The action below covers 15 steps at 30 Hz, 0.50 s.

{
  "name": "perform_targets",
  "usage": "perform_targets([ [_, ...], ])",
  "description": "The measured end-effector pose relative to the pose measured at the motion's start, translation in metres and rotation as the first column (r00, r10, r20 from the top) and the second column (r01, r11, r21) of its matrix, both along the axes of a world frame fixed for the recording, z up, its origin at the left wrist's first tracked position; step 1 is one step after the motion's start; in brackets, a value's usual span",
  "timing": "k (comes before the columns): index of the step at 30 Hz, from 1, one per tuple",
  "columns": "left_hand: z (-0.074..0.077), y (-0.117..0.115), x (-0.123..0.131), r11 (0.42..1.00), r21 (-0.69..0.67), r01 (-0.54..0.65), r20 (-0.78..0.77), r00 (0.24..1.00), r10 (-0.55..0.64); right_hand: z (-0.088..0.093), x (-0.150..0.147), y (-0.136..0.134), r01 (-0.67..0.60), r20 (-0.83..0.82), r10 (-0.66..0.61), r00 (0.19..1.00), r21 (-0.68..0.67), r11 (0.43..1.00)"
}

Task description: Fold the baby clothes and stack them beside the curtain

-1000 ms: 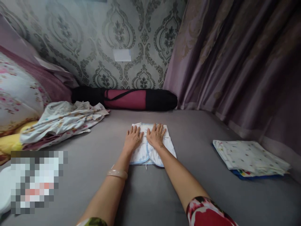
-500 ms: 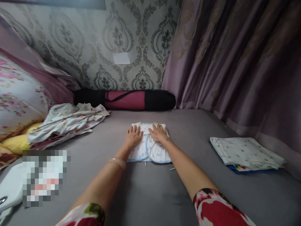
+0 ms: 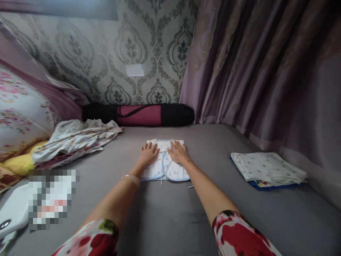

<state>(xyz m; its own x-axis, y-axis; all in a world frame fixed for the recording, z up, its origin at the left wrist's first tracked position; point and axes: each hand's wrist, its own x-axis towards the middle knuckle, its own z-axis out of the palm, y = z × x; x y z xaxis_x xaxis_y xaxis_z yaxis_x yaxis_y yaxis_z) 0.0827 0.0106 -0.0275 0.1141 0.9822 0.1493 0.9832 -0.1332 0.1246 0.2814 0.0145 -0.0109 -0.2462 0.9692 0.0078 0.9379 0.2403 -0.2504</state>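
Note:
A small white baby shirt [image 3: 174, 170] with pale blue edging lies folded on the grey bed sheet [image 3: 170, 213]. Thin white ties stick out at its near edge. My left hand [image 3: 149, 153] presses on its left side, palm down and fingers spread. On the right side of the shirt my right hand [image 3: 179, 153] lies flat in the same way, fingers apart. Neither hand grips the cloth. Parts of the shirt are hidden beneath both hands.
Folded cloths [image 3: 269, 168] lie in a stack at the right. Crumpled clothes [image 3: 77, 138] and a floral pillow [image 3: 23, 113] are at the left, near a white device [image 3: 16, 206]. A black and maroon bag [image 3: 141, 115] lies along the wall.
The view has shifted slightly, so the shirt and stack sit a little further left. Both hands stay flat on the shirt, with the right one's fingers a little differently placed.

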Motion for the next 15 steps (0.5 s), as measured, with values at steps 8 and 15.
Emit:
perform_targets([
  [8, 0.012, -0.024, 0.005, 0.998, -0.02, 0.055, -0.059, 0.997, -0.056, 0.008, -0.002, -0.061, -0.063, -0.043, 0.06, 0.997, -0.069, 0.996],
  [15, 0.019, -0.08, 0.012, 0.984, -0.044, 0.173, -0.039, 0.984, -0.174, 0.013, -0.009, -0.109, -0.188, -0.053, 0.184, 0.981, -0.082, 0.979],
])
